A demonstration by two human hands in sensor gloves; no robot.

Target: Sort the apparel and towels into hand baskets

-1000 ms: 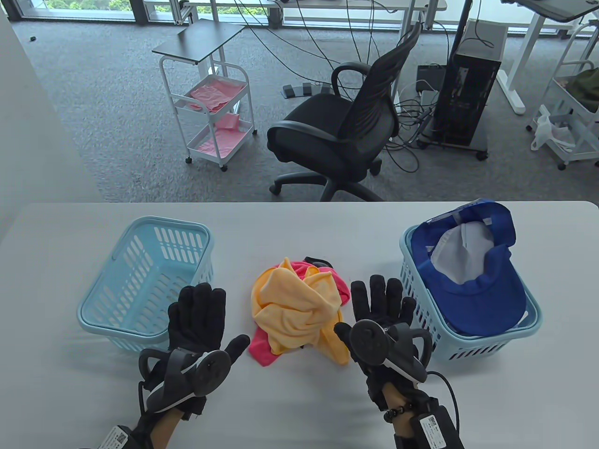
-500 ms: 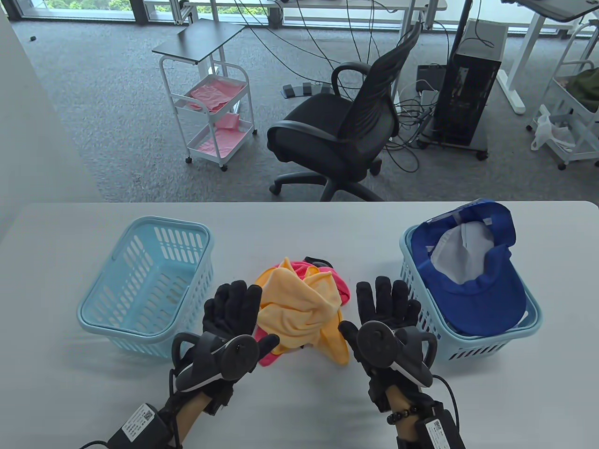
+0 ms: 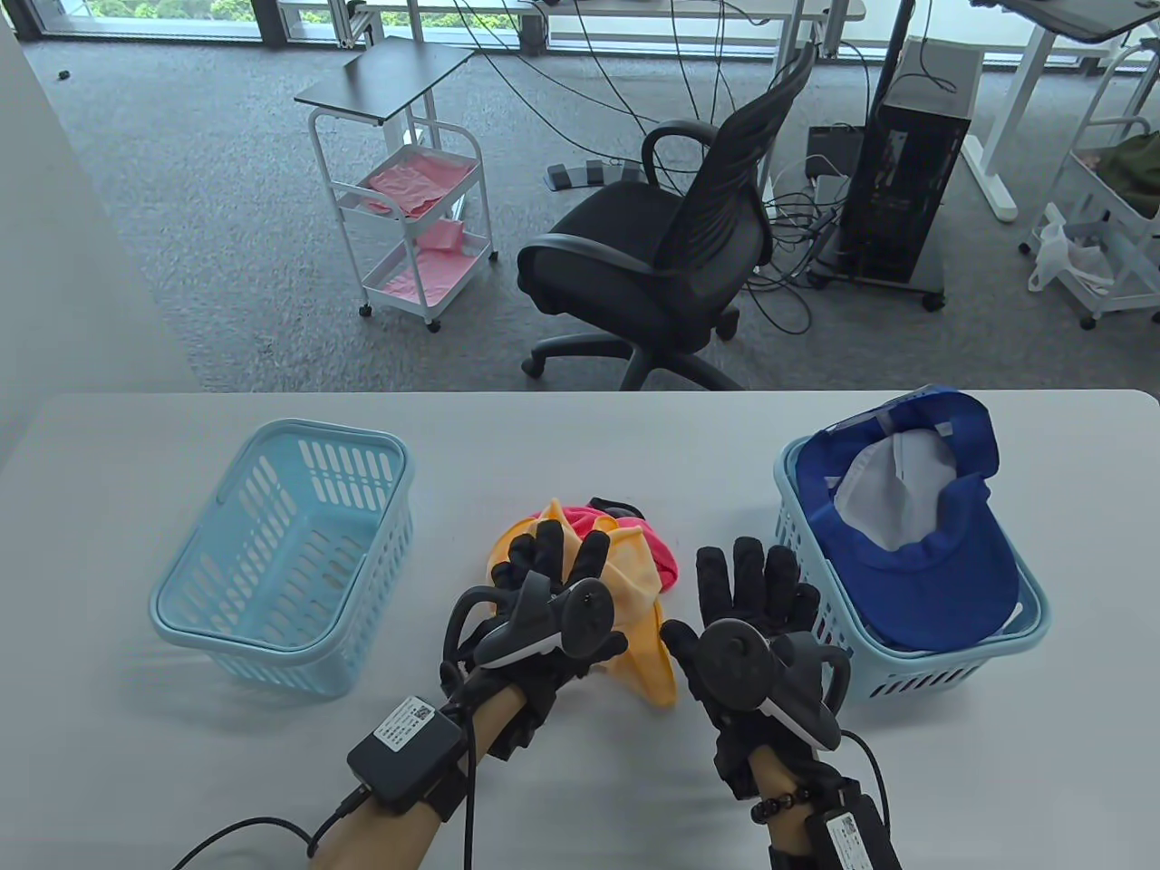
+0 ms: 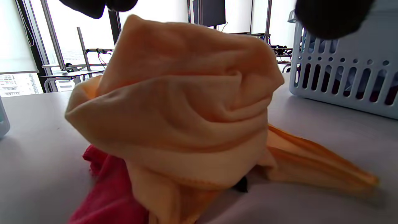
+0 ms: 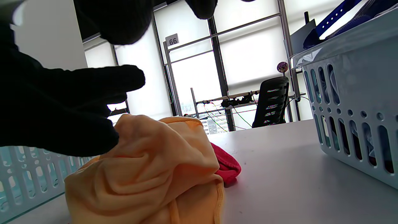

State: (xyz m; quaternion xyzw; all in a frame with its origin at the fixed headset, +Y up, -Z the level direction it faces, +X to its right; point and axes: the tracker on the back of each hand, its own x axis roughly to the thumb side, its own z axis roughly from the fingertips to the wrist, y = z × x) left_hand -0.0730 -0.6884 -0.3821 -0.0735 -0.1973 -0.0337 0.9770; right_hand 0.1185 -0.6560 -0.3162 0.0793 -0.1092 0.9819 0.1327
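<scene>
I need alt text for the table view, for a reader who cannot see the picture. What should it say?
A gloved left hand reaches over a crumpled yellow cloth lying on a pink cloth in the middle of a grey table. The right hand is open beside the pile. An empty blue basket stands left; the right basket holds a blue cap.

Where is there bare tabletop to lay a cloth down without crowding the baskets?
Bare table runs along the far edge between the empty left basket and the right basket holding the blue cap; the near edge left of the left hand is bare too. The middle is crowded: the orange towel, a pink cloth, and the right hand beside them.
</scene>
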